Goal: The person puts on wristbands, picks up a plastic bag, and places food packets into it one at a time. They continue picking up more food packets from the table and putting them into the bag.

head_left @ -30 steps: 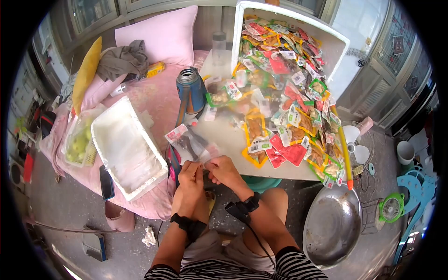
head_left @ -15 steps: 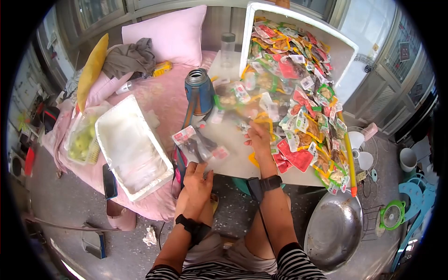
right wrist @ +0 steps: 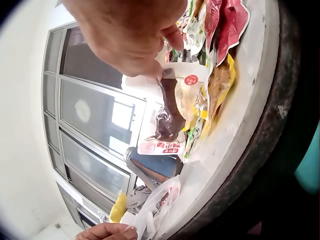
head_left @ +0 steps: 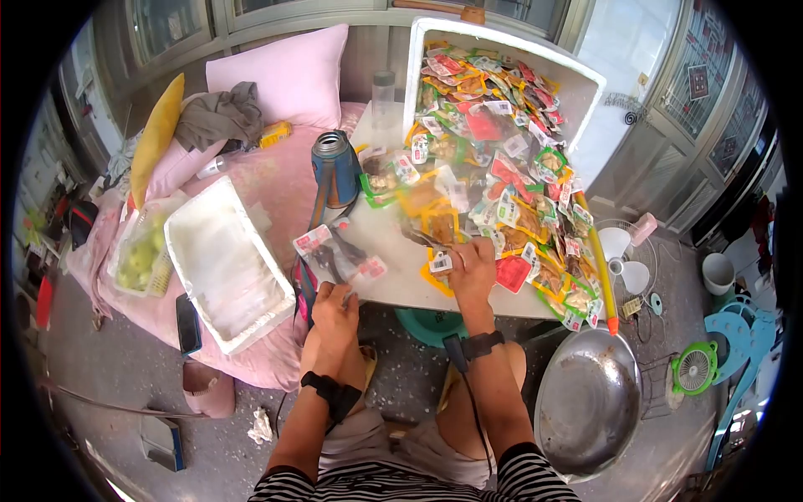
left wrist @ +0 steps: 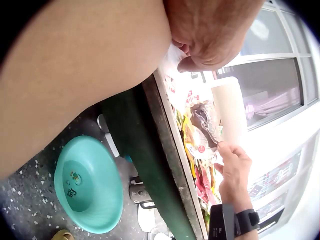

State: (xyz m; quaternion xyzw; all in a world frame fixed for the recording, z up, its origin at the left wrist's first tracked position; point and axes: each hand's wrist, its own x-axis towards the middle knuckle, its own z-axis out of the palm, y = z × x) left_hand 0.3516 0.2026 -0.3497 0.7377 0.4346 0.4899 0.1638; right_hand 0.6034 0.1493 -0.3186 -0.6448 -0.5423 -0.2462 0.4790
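At the table's front edge, my left hand pinches the rim of a clear plastic bag. The bag lies on the tabletop with red-and-white printing and dark contents. In the right wrist view, the left hand's fingers grip the bag's whitish edge. My right hand is farther right, over the front of the packets. It pinches one end of a clear snack packet with a dark brown piece inside. Yellow-edged packets and red packets lie beside and below it.
A white foam box lies tipped at the back, packets spilling onto the table. Left of them stands a blue flask. An empty foam tray rests on the pink bed. A metal basin and green basin are below.
My right hand has left the bag's opening, moved right over the packets and now pinches a dark-filled packet. My left hand stays at the bag's rim.
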